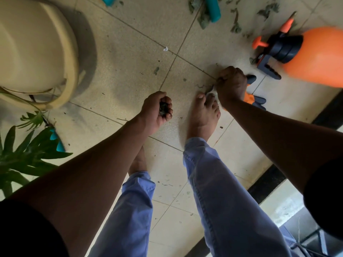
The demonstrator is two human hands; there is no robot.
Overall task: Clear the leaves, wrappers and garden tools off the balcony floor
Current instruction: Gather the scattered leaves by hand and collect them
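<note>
My left hand [157, 110] is curled around a dark clump of dried leaves [163, 109], low over the tiled floor [130, 58]. My right hand [232, 84] is down at the floor just ahead of my right foot [204, 115], fingers pinched on a thin leaf scrap [210, 89]. Beside that hand lies an orange and dark blue glove [255, 100]. More dried leaves [235, 21] are scattered at the far side around a teal tool handle [214, 9]. An orange pressure sprayer [313, 56] with a dark blue pump head lies on its side at the right.
A beige plastic tub [35, 51] lies tipped at the left. A green potted plant [24, 151] with a teal tool [57, 141] beside it fills the lower left. A small white wrapper scrap [165, 49] lies on the tiles. A black threshold strip [267, 184] runs along the right.
</note>
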